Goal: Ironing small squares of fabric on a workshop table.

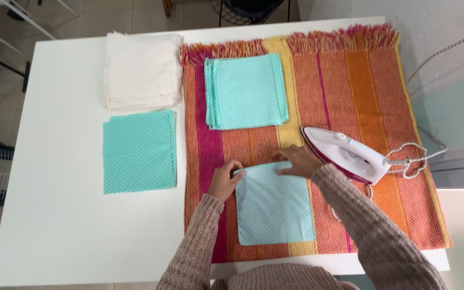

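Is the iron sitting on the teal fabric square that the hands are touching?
No, the iron rests on the striped blanket to the right of the teal square, clear of it.
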